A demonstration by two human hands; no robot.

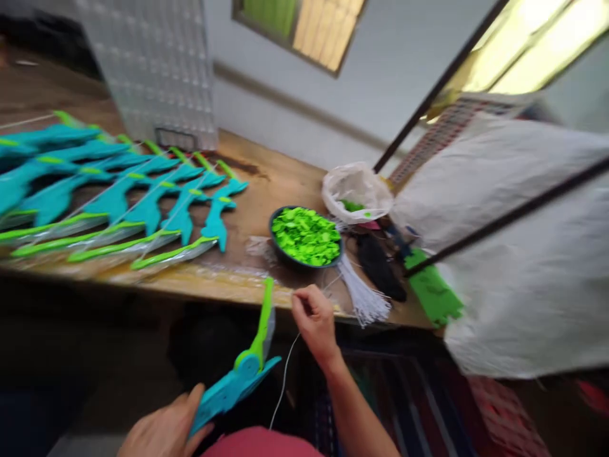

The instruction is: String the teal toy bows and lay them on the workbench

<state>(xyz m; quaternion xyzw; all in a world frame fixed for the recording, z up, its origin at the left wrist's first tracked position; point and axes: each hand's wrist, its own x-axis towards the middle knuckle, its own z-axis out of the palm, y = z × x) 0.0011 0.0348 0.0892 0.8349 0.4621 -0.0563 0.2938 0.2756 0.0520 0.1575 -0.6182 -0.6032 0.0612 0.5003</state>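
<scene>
My left hand [164, 425] is closed around the teal body of a plastic toy bow [223, 390], whose lime-green limb points up toward the table edge. A thin white string [285, 374] hangs from my right hand [314, 317], its thumb and fingers pinched together on it. Where the string's lower end goes is hidden near my body. Just beyond my right hand stands a dark bowl [284, 255] heaped with small lime-green plastic pieces [307, 235]. Beside it lies a bundle of white strings [364, 295].
Several strung teal-and-green toy bows [143, 197] lie in a row on the wooden table [266, 171]. A white plastic bag [354, 184] with green pieces, a black item [378, 263] and a green block [432, 289] are on the right. Large white sacks [514, 241] stand beyond dark poles.
</scene>
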